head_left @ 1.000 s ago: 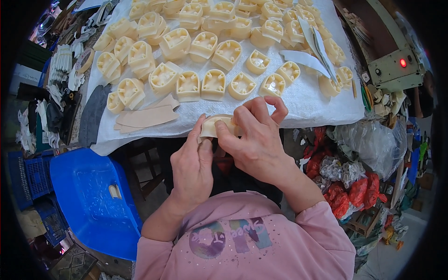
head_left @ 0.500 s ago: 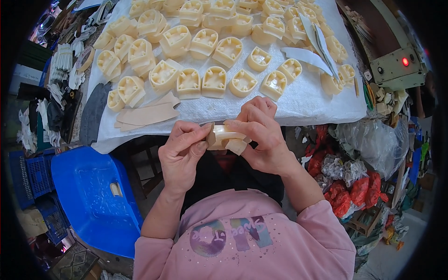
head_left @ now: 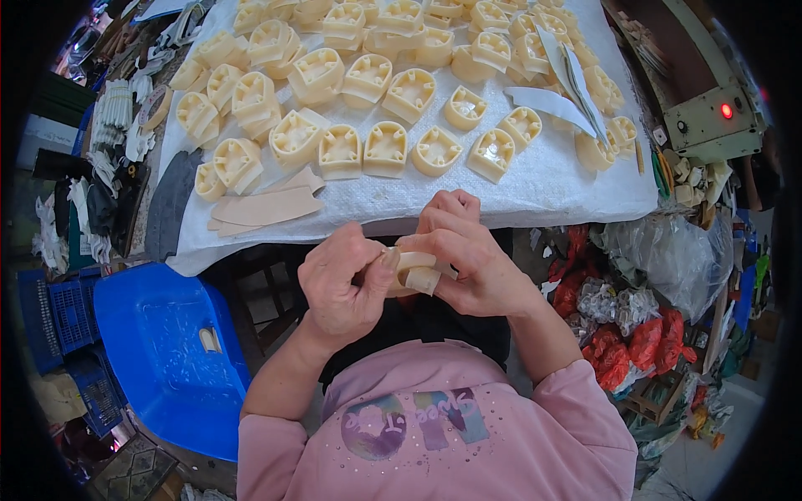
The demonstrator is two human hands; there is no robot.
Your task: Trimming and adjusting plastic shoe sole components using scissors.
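Observation:
Between my hands, just off the table's near edge, is a cream shoe heel (head_left: pixel 414 260) with a pale beige strip (head_left: pixel 422 281) around it, one end standing out as a loose flap. My left hand (head_left: pixel 338 280) pinches the heel's left end, thumb and curled fingers on the strip. On the other side my right hand (head_left: pixel 474 265) grips the heel, fingers over the top and thumb below. Fingers partly hide the heel. Many similar hollow heels (head_left: pixel 437 150) stand on the white-covered table (head_left: pixel 359 204), several with strips around them.
Flat beige strips (head_left: pixel 271 209) lie at the table's near left, beside a dark grey piece (head_left: pixel 174 209). White sheets (head_left: pixel 547 102) rest among the heels at right. A blue tub (head_left: pixel 171 367) sits lower left, a small piece inside. Red plastic bags (head_left: pixel 643 342) lie at right.
My left hand has moved right and closer to my right hand, its fingers curling more over the heel. The heel has tipped and turned slightly in my grip.

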